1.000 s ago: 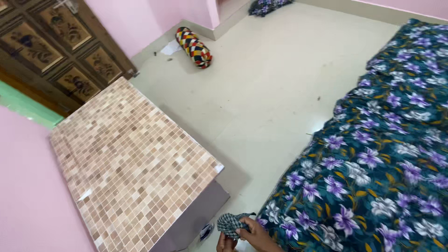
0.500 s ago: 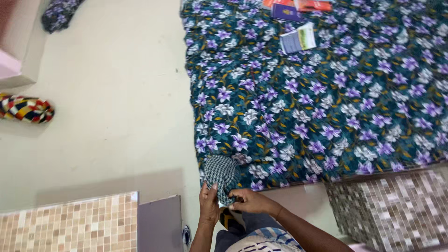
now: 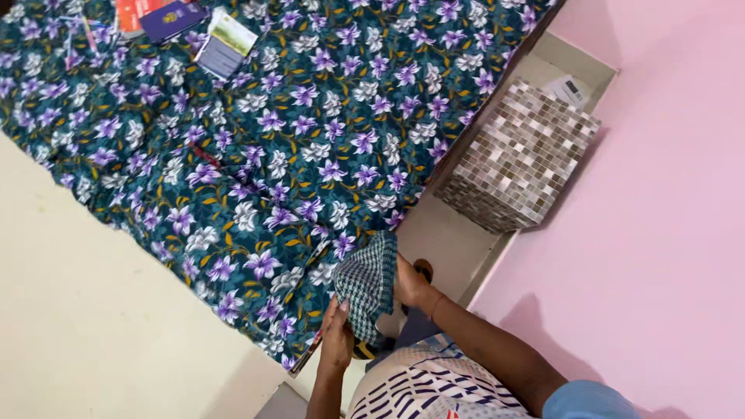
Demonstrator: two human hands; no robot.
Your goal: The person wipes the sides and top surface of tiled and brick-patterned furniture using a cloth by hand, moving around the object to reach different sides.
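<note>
**Checked cloth held in both hands at the edge of a flowered bed cover**

The checked cloth (image 3: 366,285), a small piece woven in dark green and white, hangs bunched between a person's two hands just off the near edge of the bed cover (image 3: 295,147). The view looks straight down from the person's head.

The left hand (image 3: 336,341) comes up from below and grips the cloth's lower edge, fingers closed around it. The right hand (image 3: 409,283) clasps the cloth from the side away from the bed cover, its fingers mostly hidden behind the fabric. Held at two points like this, the cloth is kept off the floor and gathered rather than spread flat, so it drapes in folds.

The bed cover is dark teal, printed with purple and white flowers, and fills most of the upper view. At its far end lie a few booklets (image 3: 223,44), well apart from the hands.

Beside the bed cover, on the right hand's side, stands a box (image 3: 521,159) covered in a small brown and grey tile pattern, tucked against a pink wall (image 3: 667,233). On the other side of the bed cover lies pale bare floor (image 3: 85,310). Below the hands, the person's patterned clothing (image 3: 419,388) shows at the bottom of the view.
</note>
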